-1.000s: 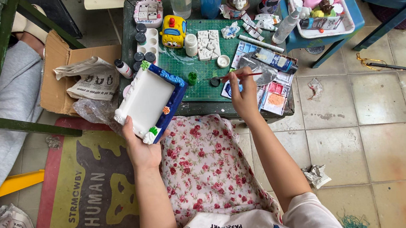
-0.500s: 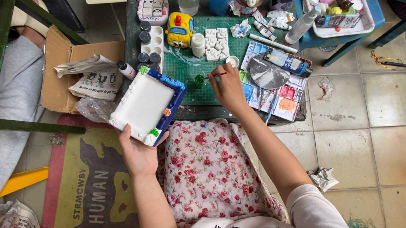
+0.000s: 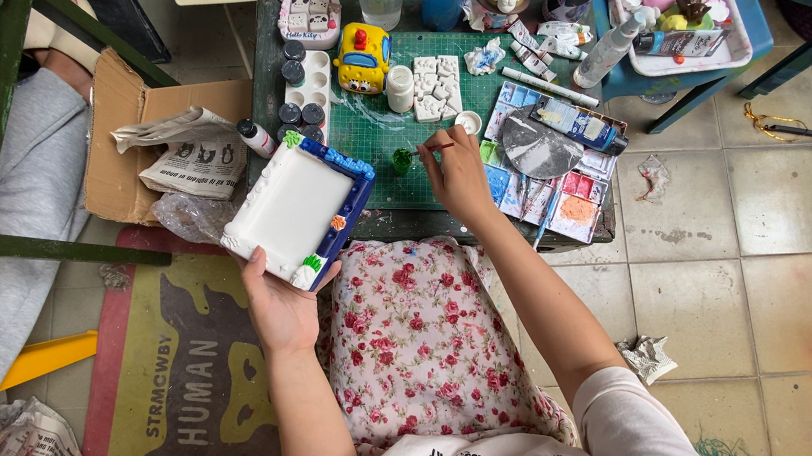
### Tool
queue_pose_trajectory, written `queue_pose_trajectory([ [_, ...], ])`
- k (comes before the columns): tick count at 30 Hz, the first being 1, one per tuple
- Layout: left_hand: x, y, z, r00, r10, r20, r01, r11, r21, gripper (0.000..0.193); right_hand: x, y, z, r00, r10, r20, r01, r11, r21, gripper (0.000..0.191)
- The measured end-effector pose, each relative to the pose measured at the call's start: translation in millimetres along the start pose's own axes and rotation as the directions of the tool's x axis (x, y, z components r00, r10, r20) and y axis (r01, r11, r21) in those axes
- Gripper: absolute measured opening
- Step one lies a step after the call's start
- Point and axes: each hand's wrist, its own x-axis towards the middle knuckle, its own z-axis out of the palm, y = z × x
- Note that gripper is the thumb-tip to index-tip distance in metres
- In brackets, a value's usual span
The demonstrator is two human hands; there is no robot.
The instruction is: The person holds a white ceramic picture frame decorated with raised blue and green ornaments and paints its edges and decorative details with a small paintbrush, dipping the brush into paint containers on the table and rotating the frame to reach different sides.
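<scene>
Left hand (image 3: 279, 307) grips a blue-rimmed white plaster frame (image 3: 296, 209); right hand (image 3: 459, 174) fingers pinch a paintbrush (image 3: 430, 150) over green paint (image 3: 402, 161), beside paint tubes (image 3: 576, 125) crowding the worktop (image 3: 371, 136).

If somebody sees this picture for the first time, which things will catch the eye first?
First, the white plaster frame with a blue edge, held in the left hand over the table's near edge. Next, the right hand dips a thin brush toward green paint on the green cutting mat.

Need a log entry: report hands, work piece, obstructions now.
Left hand has its grip on the white rectangular plaster frame with blue edging. Right hand dips a thin paintbrush in the green paint blob. Nothing blocking.
</scene>
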Motion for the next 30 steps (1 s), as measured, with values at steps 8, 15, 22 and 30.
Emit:
queue_pose_trajectory([
  [8, 0.3, 0.7, 0.2, 1.000, -0.010, -0.009, 0.010, 1.000, -0.009, 0.069, 1.5, -0.1, 3.4, 1.000, 0.007, -0.004, -0.007, 1.000, 0.010, 0.010],
  [15, 0.5, -1.7, -1.4, 1.000, -0.014, -0.006, 0.014, 1.000, -0.028, 0.069, -1.3, 3.8, 4.0, 1.000, 0.025, -0.004, -0.025, 1.000, 0.015, 0.010],
  [22, 1.3, -1.7, 2.6, 0.999, -0.025, -0.044, 0.023, 0.999, -0.039, 0.069, 1.6, 1.3, 0.9, 0.996, 0.076, -0.046, -0.076, 0.997, 0.005, 0.010],
  [30, -12.0, 10.0, 19.6, 0.997, -0.082, -0.009, 0.081, 0.995, -0.065, 0.069, 8.8, -65.3, -106.2, 0.835, 0.389, -0.388, 0.076, 0.618, 0.782, 0.013],
])
